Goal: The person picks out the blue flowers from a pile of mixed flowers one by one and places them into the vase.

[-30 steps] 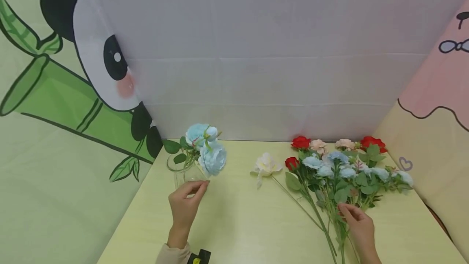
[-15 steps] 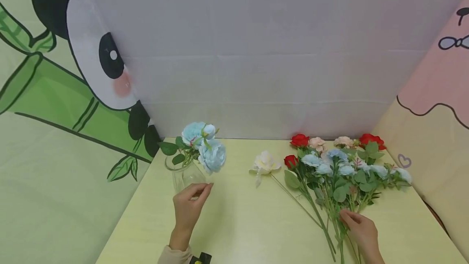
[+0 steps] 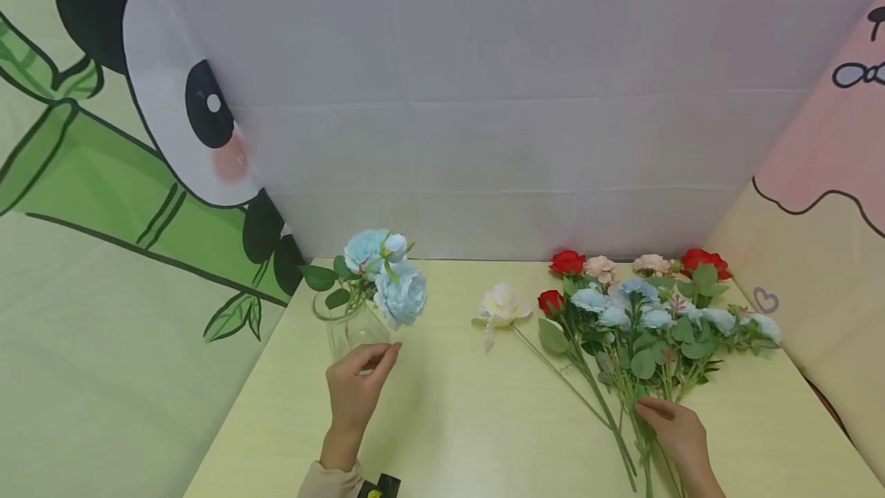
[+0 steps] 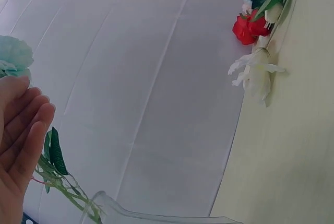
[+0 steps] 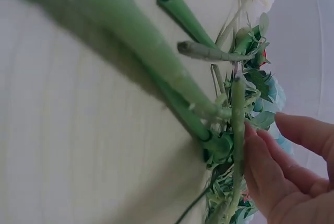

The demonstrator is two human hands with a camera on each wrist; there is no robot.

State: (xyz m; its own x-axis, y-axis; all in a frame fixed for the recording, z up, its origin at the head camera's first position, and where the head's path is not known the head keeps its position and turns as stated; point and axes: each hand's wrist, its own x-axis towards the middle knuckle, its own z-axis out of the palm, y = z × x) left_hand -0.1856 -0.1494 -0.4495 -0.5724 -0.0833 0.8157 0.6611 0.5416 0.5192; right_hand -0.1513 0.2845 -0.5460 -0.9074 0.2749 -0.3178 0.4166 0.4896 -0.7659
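Note:
In the head view a clear glass vase [image 3: 335,333] with light blue artificial flowers [image 3: 401,294] leaning out of it stands at the left. Just in front of the vase is my left hand [image 3: 361,383], its thumb near the fingertips and nothing between them. The left wrist view shows this hand [image 4: 21,135] with relaxed fingers, beside a blue bloom [image 4: 14,54] and above the vase rim [image 4: 156,216]. At the right, my right hand [image 3: 676,429] reaches among the green stems [image 3: 643,436]. In the right wrist view its fingers [image 5: 266,177] touch a stem [image 5: 238,125], while the thumb stands apart.
Red roses [image 3: 568,262], pink flowers [image 3: 651,264] and more blue flowers [image 3: 655,320] lie in a bunch at the right of the pale yellow table [image 3: 470,421]. A single white flower [image 3: 503,307] lies left of them. A grey cloth wall [image 3: 484,144] closes the back.
My left hand has shifted slightly right and nearer, away from the blue flowers. My right hand has slid a little nearer along the stems. The head view has tilted slightly.

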